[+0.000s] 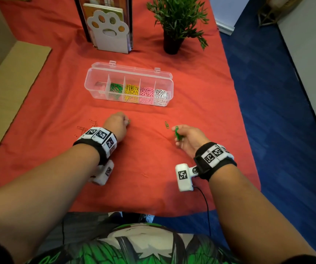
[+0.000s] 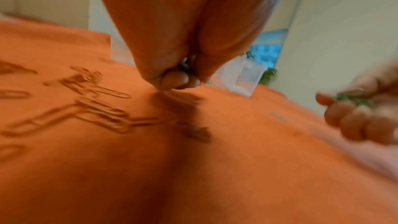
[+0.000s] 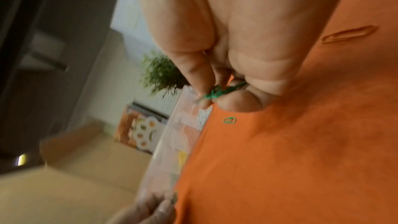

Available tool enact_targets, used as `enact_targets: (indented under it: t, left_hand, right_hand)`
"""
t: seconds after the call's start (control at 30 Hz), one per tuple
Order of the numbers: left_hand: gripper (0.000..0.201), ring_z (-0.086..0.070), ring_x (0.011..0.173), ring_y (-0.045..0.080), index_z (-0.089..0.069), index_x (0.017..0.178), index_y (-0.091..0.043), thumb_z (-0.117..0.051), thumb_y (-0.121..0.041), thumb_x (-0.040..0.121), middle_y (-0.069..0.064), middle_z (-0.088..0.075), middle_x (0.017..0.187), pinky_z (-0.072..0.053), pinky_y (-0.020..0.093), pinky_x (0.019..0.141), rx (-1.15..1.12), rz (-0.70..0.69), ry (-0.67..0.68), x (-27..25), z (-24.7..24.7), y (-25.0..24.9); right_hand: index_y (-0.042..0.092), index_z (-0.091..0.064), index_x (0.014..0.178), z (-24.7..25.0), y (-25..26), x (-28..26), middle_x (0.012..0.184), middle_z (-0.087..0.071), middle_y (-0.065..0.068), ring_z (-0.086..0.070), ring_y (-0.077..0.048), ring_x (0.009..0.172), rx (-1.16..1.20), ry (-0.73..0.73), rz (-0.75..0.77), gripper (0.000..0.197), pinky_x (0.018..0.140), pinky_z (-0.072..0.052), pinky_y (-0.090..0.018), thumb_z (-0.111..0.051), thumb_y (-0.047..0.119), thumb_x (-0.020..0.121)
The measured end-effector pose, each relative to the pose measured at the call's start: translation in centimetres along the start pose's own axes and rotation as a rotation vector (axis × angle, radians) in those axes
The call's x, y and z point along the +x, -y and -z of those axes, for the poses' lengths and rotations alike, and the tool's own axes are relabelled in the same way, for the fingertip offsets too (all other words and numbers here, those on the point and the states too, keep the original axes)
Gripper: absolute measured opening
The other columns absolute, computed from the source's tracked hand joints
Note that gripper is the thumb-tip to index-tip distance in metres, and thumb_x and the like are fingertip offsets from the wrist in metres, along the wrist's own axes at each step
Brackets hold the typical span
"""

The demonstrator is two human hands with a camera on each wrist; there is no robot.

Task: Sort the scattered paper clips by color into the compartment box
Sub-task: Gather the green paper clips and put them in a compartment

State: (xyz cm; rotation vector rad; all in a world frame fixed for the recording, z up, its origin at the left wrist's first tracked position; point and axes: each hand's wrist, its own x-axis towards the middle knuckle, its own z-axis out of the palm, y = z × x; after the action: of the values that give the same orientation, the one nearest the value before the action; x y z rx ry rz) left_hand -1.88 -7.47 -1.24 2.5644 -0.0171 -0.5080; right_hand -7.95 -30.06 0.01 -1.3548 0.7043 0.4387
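**Tiny green clips, pinched in both hands**

The right hand (image 1: 186, 138) holds a small bunch of green clips (image 1: 176, 132) between its thumb and fingertips. One more green clip (image 1: 166, 125) lies flat on the red cloth (image 1: 153, 159), just past those fingertips. The left hand (image 1: 116, 126) is curled low over the cloth and pinches something small and green at its fingertips; the close view is too blurry to see more.

Just to the outer side of the left wrist lie some red clips (image 1: 88, 126). They are hard to see because they match the cloth.

The clear plastic box (image 1: 96, 77) sits well ahead of both hands, lid open. It has green, yellow, pink and white clips in four parts. The part at the left end looks like it has no clips.

The clips are thin bent wire, smooth and very light. They are stiff but may hook together in a bunch. I think a flat one is best slid with a fingertip, then pinched on its long sides. The cloth is soft and wrinkly, so it may bunch up too.
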Motion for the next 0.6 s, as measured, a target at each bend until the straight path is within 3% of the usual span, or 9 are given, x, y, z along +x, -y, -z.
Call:
enact_targets:
  t: [0.07, 0.17, 0.27, 0.37, 0.43, 0.5, 0.53, 0.57, 0.6]
  left_hand:
    - [0.019, -0.059, 0.082, 0.019, -0.059, 0.104, -0.01, -0.043, -0.011, 0.095, 0.009, -0.061, 0.093, -0.045, 0.027, 0.076, -0.248, 0.024, 0.066, -0.2, -0.2, -1.2]
    - [0.025, -0.046, 0.037, 0.001, -0.054, 0.08, -0.019, -0.038, -0.007, 0.096, 0.002, -0.045, 0.067, -0.038, 0.012, 0.039, -0.84, 0.2, 0.275, -0.7, -0.4, -3.5]
    - [0.023, -0.05, 0.041, 0.005, -0.053, 0.071, -0.016, -0.038, -0.008, 0.087, -0.001, -0.045, 0.063, -0.043, 0.014, 0.043, -1.263, 0.362, 0.457, -1.0, 0.0, -5.3]
    - [0.015, -0.054, 0.045, 0.013, -0.053, 0.064, -0.013, -0.04, -0.015, 0.072, 0.002, -0.055, 0.055, -0.048, 0.019, 0.049, -1.402, 0.414, 0.516, -0.6, 0.0, -6.8]
    - [0.025, -0.049, 0.037, 0.009, -0.055, 0.064, -0.014, -0.041, -0.022, 0.084, 0.001, -0.05, 0.052, -0.043, 0.016, 0.043, -1.245, 0.366, 0.424, 0.1, -1.2, -7.8]
    - [0.021, -0.045, 0.031, 0.002, -0.064, 0.072, -0.016, -0.053, -0.027, 0.087, 0.002, -0.051, 0.059, -0.038, 0.017, 0.041, -0.823, 0.166, 0.252, 0.6, -2.7, -8.6]
    - [0.015, -0.053, 0.039, -0.002, -0.069, 0.082, -0.017, -0.059, -0.026, 0.085, 0.003, -0.059, 0.068, -0.042, 0.016, 0.046, -0.604, 0.029, 0.17, 0.9, -3.3, -8.8]
    - [0.017, -0.062, 0.057, -0.006, -0.071, 0.095, -0.016, -0.061, -0.025, 0.085, 0.005, -0.067, 0.082, -0.046, 0.012, 0.059, -0.399, -0.108, 0.127, 1.1, -3.9, -8.8]
    - [0.024, -0.067, 0.082, 0.001, -0.07, 0.106, -0.016, -0.061, -0.024, 0.085, 0.006, -0.071, 0.099, -0.047, 0.014, 0.075, -0.193, -0.209, 0.115, 1.3, -4.4, -8.8]
  right_hand:
    - [0.01, -0.052, 0.073, 0.8, 0.5, -0.8, 0.066, -0.042, -0.006, -0.041, -0.016, 0.055, 0.217, 0.051, -0.053, 0.018, 0.042, -0.038, -0.019, -0.036, 0.003, 0.077]
    - [0.012, -0.05, 0.067, 1.5, 0.7, -1.2, 0.063, -0.045, -0.004, -0.042, -0.017, 0.055, 0.321, 0.1, -0.104, 0.011, 0.048, -0.036, -0.023, -0.042, 0.018, 0.07]
    - [0.015, -0.047, 0.066, 1.9, 0.7, -1.2, 0.061, -0.04, 0.0, -0.042, -0.013, 0.052, 0.233, 0.037, -0.141, 0.027, 0.042, -0.035, -0.019, -0.036, 0.021, 0.09]
    - [0.012, -0.053, 0.074, 2.0, 0.5, -1.4, 0.063, -0.041, -0.001, -0.042, -0.011, 0.05, 0.051, -0.017, -0.073, 0.028, 0.037, -0.035, -0.016, -0.036, 0.007, 0.095]
    - [0.014, -0.055, 0.074, 2.1, 0.3, -1.4, 0.064, -0.042, 0.001, -0.037, -0.009, 0.052, -0.173, -0.043, -0.022, 0.029, 0.034, -0.031, -0.013, -0.036, 0.0, 0.092]
    - [0.019, -0.056, 0.071, 2.2, 0.3, -1.4, 0.064, -0.043, 0.005, -0.034, -0.007, 0.052, -0.392, -0.077, 0.023, 0.031, 0.032, -0.029, -0.012, -0.04, -0.001, 0.089]
    - [0.022, -0.055, 0.069, 2.3, 0.4, -1.4, 0.064, -0.045, 0.008, -0.036, -0.005, 0.054, -0.477, -0.086, 0.046, 0.032, 0.033, -0.031, -0.012, -0.042, 0.0, 0.088]
    - [0.024, -0.054, 0.067, 2.3, 0.4, -1.4, 0.065, -0.046, 0.01, -0.038, -0.003, 0.056, -0.536, -0.09, 0.067, 0.032, 0.036, -0.033, -0.013, -0.043, 0.002, 0.088]
    - [0.025, -0.053, 0.065, 2.3, 0.4, -1.4, 0.066, -0.047, 0.012, -0.04, -0.001, 0.058, -0.57, -0.095, 0.085, 0.033, 0.041, -0.034, -0.012, -0.045, 0.003, 0.088]
